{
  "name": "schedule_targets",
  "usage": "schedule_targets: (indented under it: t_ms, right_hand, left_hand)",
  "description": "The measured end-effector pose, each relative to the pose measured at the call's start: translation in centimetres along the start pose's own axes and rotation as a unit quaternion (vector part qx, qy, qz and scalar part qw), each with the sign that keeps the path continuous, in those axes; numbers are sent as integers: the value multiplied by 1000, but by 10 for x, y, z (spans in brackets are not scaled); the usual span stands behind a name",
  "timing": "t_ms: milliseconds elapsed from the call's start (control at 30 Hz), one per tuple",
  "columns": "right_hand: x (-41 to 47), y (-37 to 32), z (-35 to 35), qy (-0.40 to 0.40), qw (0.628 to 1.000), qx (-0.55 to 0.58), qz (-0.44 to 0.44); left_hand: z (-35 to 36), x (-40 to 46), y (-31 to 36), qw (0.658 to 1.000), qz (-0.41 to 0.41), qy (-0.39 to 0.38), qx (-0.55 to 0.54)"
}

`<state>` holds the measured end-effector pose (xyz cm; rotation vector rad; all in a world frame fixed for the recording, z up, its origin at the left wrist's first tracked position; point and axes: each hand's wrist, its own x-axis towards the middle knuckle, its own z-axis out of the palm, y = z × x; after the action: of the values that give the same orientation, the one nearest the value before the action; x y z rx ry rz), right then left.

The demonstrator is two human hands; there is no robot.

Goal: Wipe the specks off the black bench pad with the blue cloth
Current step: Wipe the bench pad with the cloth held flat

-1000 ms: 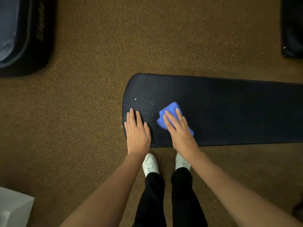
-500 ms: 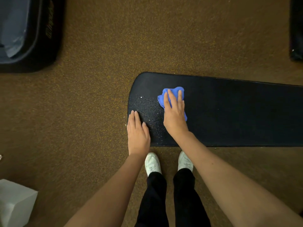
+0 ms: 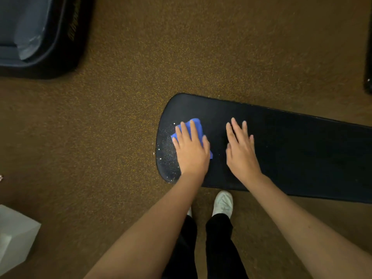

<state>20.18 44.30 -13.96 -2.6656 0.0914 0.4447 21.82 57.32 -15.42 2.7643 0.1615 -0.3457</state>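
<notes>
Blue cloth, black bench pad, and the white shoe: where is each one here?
blue cloth [image 3: 196,125]: head view, on the bare fold above the fingers.
black bench pad [image 3: 302,154]: head view, on its bare top surface.
white shoe [image 3: 223,203]: head view, on its toe.

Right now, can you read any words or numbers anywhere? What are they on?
Gold lettering on the side of the black case at the top left: too blurred and slanted to read.
Black bench pad: no words or numbers.
Blue cloth under the left hand: no label showing.
White box at the bottom left: no print on the sides that show.
</notes>
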Motion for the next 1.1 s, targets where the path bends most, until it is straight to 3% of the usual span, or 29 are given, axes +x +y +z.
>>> schedule_targets:
  t_ms: [167,433,667,800,900,1100]
  right_hand:
    - [7,3,8,-54,996,-63,-29]
    - [10,2,15,-78,994,-73,-28]
    - [10,6,14,-87,992,-81,-41]
    - [10,9,14,-85,992,-84,-50]
    - [10,9,18,-86,991,-88,-49]
    - [10,11,20,-82,991,-94,-52]
  left_hand:
    - [22,4,4,994,-30,20,107]
    - [21,32,0,993,-58,48,89]
    - [23,11,-13,992,62,56,89]
    - [6,51,-18,995,11,53,78]
    - [7,57,-22,993,-31,96,63]
    - [25,24,-22,984,116,114,73]
